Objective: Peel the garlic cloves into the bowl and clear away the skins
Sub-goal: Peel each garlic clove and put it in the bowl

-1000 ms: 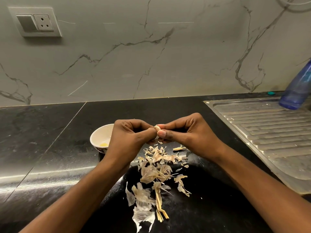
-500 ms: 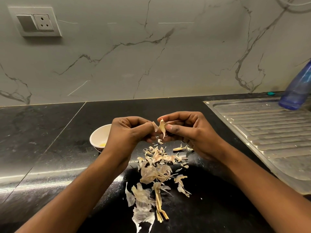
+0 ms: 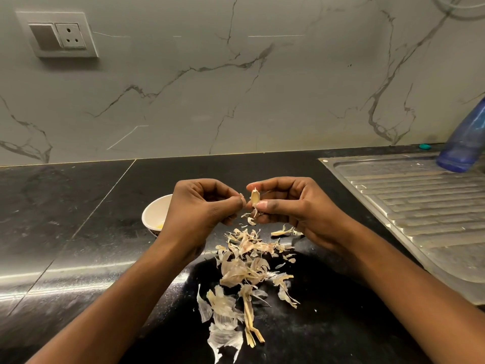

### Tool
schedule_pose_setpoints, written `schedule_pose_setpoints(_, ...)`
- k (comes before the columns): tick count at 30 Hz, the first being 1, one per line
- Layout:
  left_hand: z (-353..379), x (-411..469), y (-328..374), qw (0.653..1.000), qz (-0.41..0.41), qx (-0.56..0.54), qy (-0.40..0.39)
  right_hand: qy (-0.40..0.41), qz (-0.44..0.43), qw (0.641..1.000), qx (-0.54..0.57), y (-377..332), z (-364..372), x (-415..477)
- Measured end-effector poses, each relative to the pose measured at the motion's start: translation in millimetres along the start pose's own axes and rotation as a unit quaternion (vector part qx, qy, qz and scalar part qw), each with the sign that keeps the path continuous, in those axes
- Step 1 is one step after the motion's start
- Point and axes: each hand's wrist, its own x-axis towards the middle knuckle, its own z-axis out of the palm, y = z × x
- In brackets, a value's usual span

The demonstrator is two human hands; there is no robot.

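My right hand [image 3: 296, 208] pinches a pale garlic clove [image 3: 254, 198] between thumb and forefinger, with loose skin hanging below it. My left hand [image 3: 204, 208] is just left of it, fingers curled, pinching a small tip of skin [image 3: 241, 196]. Both hands hover above the black counter. A small white bowl [image 3: 154, 214] stands behind my left hand, half hidden by it, with something yellow inside. A heap of dry garlic skins [image 3: 244, 269] lies on the counter below the hands and stretches toward me.
A steel sink drainboard [image 3: 420, 206] fills the right side. On its far end rests a blue bottle [image 3: 464, 145], with a teal cap [image 3: 424, 146] beside it. A marble wall with a socket plate [image 3: 57, 35] stands behind the counter.
The two hands, pressed together on the clove a second ago, have drawn slightly apart. The skin has come open, and the clove now stands upright in my right hand.
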Motion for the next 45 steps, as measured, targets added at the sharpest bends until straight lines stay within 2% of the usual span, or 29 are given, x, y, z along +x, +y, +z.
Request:
schedule_pose_setpoints(6,0,-2,0,0.998,0.028,0.052,-0.036,0.009,0.007,1.0,-0.008,-3,-1,-1)
schedule_pose_setpoints(18,1,-6,0,0.987,0.101,0.125,-0.018,-0.005,0.015,0.999,-0.038,-4,2,-2)
schedule_pose_setpoints(24,6,-7,-4,0.984,0.111,0.142,-0.002,-0.011,0.021,0.998,-0.052,-2,4,-4)
schedule_pose_setpoints(36,8,-5,-6,0.999,0.032,0.026,0.024,0.015,-0.007,1.0,-0.011,-3,5,-3)
schedule_pose_setpoints(45,3,-1,-6,1.0,0.015,0.02,0.014,0.068,-0.041,0.996,0.026,-8,-4,0)
